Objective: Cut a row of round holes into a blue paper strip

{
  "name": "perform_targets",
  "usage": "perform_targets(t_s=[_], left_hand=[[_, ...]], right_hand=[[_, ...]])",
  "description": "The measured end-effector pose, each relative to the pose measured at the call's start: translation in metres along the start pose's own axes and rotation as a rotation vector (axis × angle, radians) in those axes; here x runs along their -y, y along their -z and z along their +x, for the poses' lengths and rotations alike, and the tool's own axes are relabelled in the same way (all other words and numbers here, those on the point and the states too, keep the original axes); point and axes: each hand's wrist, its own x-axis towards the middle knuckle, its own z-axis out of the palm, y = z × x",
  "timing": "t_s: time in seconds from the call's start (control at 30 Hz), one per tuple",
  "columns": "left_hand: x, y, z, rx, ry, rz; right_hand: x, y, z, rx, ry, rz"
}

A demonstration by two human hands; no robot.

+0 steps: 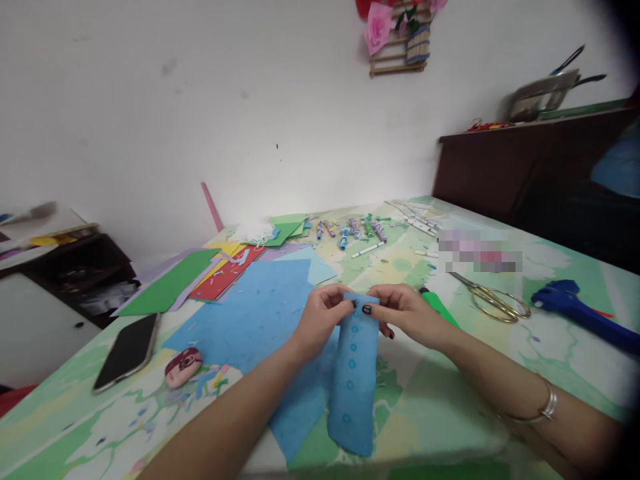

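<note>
Blue paper strip (pixel 352 373) | left hand (pixel 321 315), right hand (pixel 411 316): fingers pinched its twelve-o'clock end | gold-handled metal scissors (pixel 492 301) lay at two o'clock

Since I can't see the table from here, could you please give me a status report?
Left hand and right hand both pinching blue strip at top end. Ring marks down strip. Gold-handled scissors beyond right forearm.

Dark, glossy polish (pixel 367 309) coats the visible thumbnails (pixel 355 304) of the left hand (pixel 323 321) and right hand (pixel 407 315), just below centre, while a slim silver-coloured bangle (pixel 551 405) with a thicker banded section circles the right forearm (pixel 505 380) toward four o'clock.
</note>
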Motion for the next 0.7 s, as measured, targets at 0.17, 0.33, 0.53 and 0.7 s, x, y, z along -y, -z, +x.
perform_targets(t_s=[0.17,0.33,0.53,0.7], left_hand=[[-0.0063,-0.0032,0.0007,-0.039,-0.055,0.047],[-0.0094,-0.0066,-0.0008,-0.079,-0.098,0.099],[-0.0076,-0.0079,-0.0017,-0.129,-0.115,0.123],[-0.0064,-0.0056,-0.0018,-0.098,-0.045,0.069]], right_hand=[[0.0012,-0.0026,-0.0004,-0.015,0.009,0.004],[0.0012,-0.0039,-0.0013,-0.021,0.015,-0.017],[0.0029,-0.0045,-0.0024,-0.007,0.020,-0.030],[0.0047,-0.0049,-0.0029,-0.020,0.034,-0.004]])
